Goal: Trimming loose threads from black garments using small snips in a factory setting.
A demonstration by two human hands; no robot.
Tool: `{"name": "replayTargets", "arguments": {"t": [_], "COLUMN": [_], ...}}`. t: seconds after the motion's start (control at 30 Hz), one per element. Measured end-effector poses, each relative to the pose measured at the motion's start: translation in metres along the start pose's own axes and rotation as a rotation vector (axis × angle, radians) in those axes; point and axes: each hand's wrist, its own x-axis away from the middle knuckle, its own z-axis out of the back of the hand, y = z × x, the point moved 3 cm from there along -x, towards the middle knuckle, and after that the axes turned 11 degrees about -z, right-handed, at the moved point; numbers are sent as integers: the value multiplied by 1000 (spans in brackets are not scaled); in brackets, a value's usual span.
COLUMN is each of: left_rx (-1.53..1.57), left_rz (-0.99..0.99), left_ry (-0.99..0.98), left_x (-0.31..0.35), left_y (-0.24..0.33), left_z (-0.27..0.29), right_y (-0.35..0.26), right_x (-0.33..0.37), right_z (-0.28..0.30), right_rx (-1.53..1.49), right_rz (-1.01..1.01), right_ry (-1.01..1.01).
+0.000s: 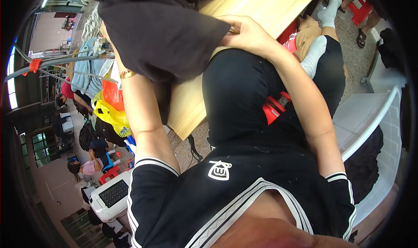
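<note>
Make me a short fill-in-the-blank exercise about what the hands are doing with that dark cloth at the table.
1. Both hands hold a piece of ____ fabric.
2. The right hand pinches the fabric's edge above a ____ table.
3. The left arm wears a ____ bracelet at the wrist.
4. A red tool lies on the person's ____.

Missing words: black; wooden; gold; lap
</note>
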Motion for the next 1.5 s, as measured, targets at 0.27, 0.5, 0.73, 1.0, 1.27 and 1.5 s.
{"name": "replayTargets", "arguments": {"t": [0.27, 0.5, 0.73, 1.0, 1.27, 1.5], "left_rx": [-31, -28, -30, -44, -49, 114], "left_rz": [39, 52, 39, 30, -5, -39], "left_ry": [74, 63, 65, -9, -66, -4], "left_x": [-75, -16, -44, -10, 20, -36], "left_y": [-18, 1, 3, 41, 88, 100], "left_z": [102, 52, 53, -9, -46, -29], "right_y": [-36, -36, -35, 8, -19, -83], "right_x": [-11, -17, 6, -7, 9, 76], "right_z": [18, 4, 26, 32, 32, 118], "right_rx": [-105, -130, -439, -486, -435, -362], "right_rz": [-27, -106, 35, -49, 16, 383], "right_ry": [174, 204, 420, 245, 317, 903]}}
